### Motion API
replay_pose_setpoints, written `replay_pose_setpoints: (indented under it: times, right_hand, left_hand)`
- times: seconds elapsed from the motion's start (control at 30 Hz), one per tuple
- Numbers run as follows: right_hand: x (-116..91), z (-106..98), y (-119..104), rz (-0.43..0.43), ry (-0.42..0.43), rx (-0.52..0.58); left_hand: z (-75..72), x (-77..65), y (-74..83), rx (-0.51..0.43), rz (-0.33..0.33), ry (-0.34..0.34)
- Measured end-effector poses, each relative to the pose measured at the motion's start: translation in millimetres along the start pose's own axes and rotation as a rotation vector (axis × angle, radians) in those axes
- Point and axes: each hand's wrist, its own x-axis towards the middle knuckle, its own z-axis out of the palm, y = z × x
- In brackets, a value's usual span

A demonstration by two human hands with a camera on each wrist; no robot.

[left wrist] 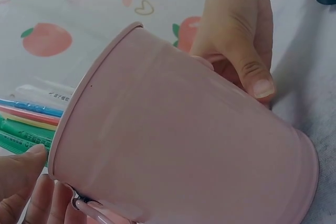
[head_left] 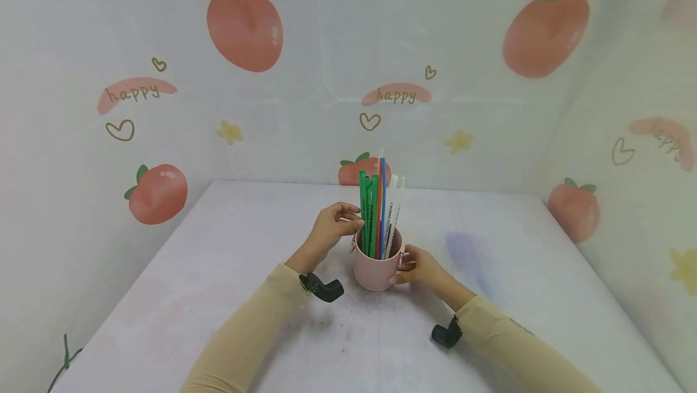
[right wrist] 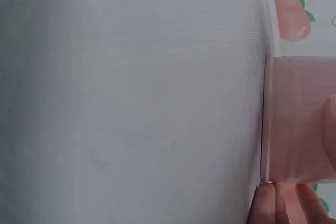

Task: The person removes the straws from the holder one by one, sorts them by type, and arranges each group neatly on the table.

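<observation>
A pink bucket [head_left: 376, 273] with small side handles stands upright on the table. Long slim sticks rise out of it: green sticks [head_left: 369, 214] at the left, red and blue ones in the middle, white ones [head_left: 393, 214] at the right. Some carry printing and seem wrapped in clear film. My left hand [head_left: 333, 224] is at the bucket's left rim, thumb by the green sticks, other fingers outside near the handle [left wrist: 94, 211]. With my right hand [head_left: 425, 269] I grip the bucket's right side, thumb on its front wall. Some right fingertips are hidden behind it.
The pale table [head_left: 245, 230] reaches back to a white curtain [head_left: 321, 36] printed with peaches and hearts. Black cameras [head_left: 322, 288] are strapped to both wrists. A thin dark green cord [head_left: 66, 357] shows at the lower left.
</observation>
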Motion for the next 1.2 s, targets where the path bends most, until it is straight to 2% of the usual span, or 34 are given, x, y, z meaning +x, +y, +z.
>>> replay_pose_setpoints:
  times: [0.23, 0.47, 0.6, 0.87, 1.2]
  right_hand:
    - [3.7, -0.1, 3.5, 0.045, 0.004, -0.011]
    - [5.5, 0.4, 3.2, 0.099, 0.000, 0.000]
    - [4.9, 0.4, 3.7, 0.092, -0.009, 0.003]
    - [5.3, -0.1, 4.6, 0.100, -0.014, 0.019]
    - [4.1, 0.0, 5.6, 0.086, -0.011, 0.025]
  left_hand:
    - [2.4, -15.9, 22.8, 0.000, 0.017, -0.009]
    - [2.5, -18.5, 25.9, -0.009, 0.022, 0.000]
    - [2.6, -16.2, 23.7, -0.011, 0.021, 0.001]
    - [2.9, 3.2, -4.4, -0.009, 0.010, 0.021]
    - [7.2, 4.2, -6.0, 0.007, 0.025, 0.061]
